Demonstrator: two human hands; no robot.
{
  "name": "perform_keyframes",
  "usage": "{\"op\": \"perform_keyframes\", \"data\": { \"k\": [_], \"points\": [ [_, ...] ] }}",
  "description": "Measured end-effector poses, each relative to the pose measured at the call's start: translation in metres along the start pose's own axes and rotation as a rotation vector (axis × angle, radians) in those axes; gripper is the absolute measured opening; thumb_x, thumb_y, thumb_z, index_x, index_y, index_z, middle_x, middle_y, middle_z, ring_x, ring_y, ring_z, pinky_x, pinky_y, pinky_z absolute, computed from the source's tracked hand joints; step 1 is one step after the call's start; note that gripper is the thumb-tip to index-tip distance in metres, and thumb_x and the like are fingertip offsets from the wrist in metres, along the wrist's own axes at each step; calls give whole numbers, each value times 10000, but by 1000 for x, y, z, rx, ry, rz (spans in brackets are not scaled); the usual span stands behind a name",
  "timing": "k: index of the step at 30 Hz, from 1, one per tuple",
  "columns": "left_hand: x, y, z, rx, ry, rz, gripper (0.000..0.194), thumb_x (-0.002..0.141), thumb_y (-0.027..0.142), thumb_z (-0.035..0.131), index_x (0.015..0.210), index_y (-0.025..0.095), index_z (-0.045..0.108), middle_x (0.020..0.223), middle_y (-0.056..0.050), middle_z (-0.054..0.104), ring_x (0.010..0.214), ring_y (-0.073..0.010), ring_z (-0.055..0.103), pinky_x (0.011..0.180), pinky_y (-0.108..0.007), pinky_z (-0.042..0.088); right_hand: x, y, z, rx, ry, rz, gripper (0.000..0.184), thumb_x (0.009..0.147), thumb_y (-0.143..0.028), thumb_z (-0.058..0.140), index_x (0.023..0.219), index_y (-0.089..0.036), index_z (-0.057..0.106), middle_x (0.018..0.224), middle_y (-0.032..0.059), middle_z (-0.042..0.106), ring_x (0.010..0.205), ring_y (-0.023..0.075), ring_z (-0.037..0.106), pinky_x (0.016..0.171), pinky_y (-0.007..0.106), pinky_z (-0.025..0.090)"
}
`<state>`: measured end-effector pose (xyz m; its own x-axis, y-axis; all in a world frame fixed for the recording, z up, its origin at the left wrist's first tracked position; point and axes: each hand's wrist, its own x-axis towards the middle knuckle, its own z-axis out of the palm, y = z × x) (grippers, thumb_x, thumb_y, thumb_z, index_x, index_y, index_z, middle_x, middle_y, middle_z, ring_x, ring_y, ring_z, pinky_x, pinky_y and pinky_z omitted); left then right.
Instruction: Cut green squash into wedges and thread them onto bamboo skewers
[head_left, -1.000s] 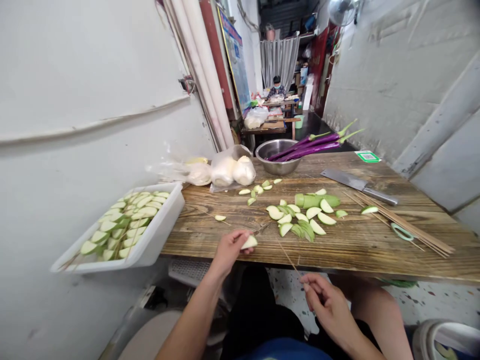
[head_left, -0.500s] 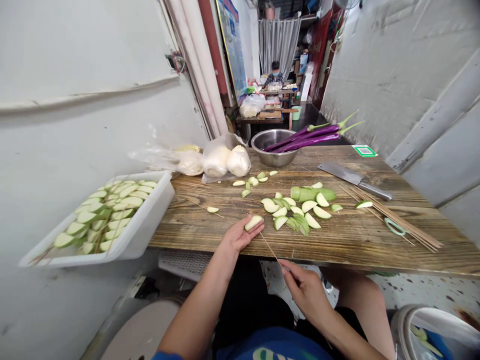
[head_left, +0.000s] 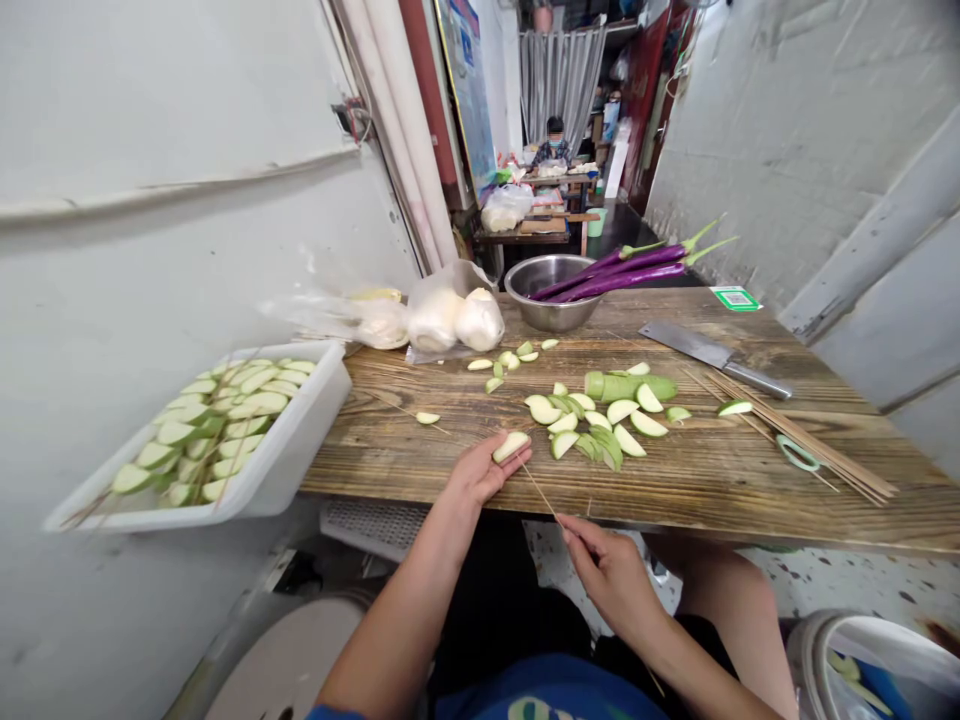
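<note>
My left hand [head_left: 484, 470] is turned palm up over the table's front edge. It holds a pale half-moon vegetable slice [head_left: 511, 446] with green skin, the thumb beside it. My right hand [head_left: 609, 565], lower and to the right, pinches a thin wooden skewer [head_left: 540, 490]. The skewer slants up towards my left fingers; I cannot tell whether its tip touches the slice. Several similar slices [head_left: 621, 411] lie in a loose heap beyond my hands, around a green vegetable piece [head_left: 630, 386]. A lone slice [head_left: 428, 418] rests left of my left hand.
A white tray [head_left: 311, 420] of skewered slices stands left. Bagged pale vegetables [head_left: 455, 318] and a metal bowl [head_left: 553, 314] with purple eggplants [head_left: 622, 280] sit at the back. A cleaver [head_left: 694, 345] and bundled skewers [head_left: 814, 440] lie right. A person [head_left: 553, 145] sits far behind.
Both hands keep almost the same pose, with the slice and the skewer still held. The whole view has shifted very slightly.
</note>
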<state>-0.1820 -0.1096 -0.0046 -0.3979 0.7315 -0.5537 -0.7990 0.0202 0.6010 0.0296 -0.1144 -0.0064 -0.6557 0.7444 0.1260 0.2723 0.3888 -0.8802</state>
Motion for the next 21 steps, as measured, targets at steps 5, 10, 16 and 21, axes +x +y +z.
{"op": "perform_keyframes", "data": {
  "k": [5, 10, 16, 21],
  "points": [
    [0, -1, -1, 11, -2, 12, 64, 794, 89, 518, 808, 60, 573, 837, -154, 651, 830, -238, 641, 740, -385, 544, 1, 0, 1, 9, -3, -13, 322, 860, -300, 422, 1066, -184, 640, 949, 71, 690, 824, 200, 655, 745, 305, 519],
    [-1, -1, -1, 14, -2, 4, 75, 792, 92, 525, 813, 49, 583, 837, -166, 651, 831, -245, 641, 736, -387, 543, 1, 2, 1, 17, -8, 9, 321, 859, -296, 428, 1076, -181, 633, 952, 73, 689, 840, 205, 653, 764, 319, 518],
    [-1, -1, -1, 22, 4, 0, 76, 788, 96, 531, 812, 56, 590, 831, -159, 654, 854, -250, 635, 752, -386, 537, 2, 3, 2, 25, 0, 1, 310, 854, -295, 438, 1058, -179, 641, 971, 75, 683, 884, 213, 642, 805, 343, 506],
    [-2, -1, -1, 23, 0, 2, 73, 793, 99, 522, 799, 56, 581, 825, -159, 655, 838, -250, 639, 745, -384, 541, 1, 4, 3, 31, -10, 13, 318, 857, -299, 431, 1069, -176, 633, 985, 74, 679, 893, 208, 639, 815, 336, 501]
  ]
}}
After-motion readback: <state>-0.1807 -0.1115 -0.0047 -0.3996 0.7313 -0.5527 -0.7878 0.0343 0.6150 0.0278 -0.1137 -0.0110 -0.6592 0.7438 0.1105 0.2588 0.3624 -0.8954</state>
